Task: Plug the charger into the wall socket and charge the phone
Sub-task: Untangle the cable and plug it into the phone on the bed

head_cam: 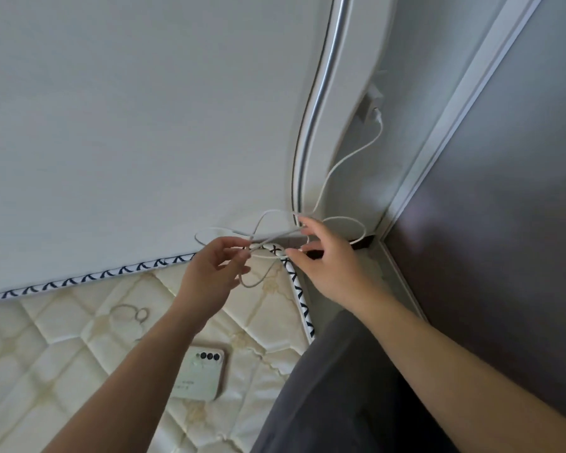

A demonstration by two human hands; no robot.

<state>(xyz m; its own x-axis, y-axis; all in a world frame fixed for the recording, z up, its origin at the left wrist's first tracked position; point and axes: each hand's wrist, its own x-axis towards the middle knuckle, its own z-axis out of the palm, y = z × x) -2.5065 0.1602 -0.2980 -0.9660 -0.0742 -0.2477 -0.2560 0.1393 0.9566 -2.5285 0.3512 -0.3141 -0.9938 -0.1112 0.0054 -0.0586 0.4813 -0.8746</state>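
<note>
A white charger [370, 104] sits plugged into the wall socket beside the headboard's curved edge. Its white cable [347, 158] hangs down from it and tangles into loops above the mattress corner. My left hand [214, 273] pinches one loop of the cable between thumb and fingers. My right hand [327, 256] holds another strand near the corner, with its fingers spread around the cable. A pale phone [203, 374] lies face down on the mattress below my left forearm, three dark camera lenses showing. Nothing is connected to the phone.
The quilted cream mattress [62, 348] has a white edge trim with dark chevrons. A white headboard [128, 125] rises behind it. A dark wardrobe panel [504, 223] stands on the right. My grey-clad leg [334, 387] rests beside the mattress. A thin ring-shaped item [131, 313] lies on the mattress.
</note>
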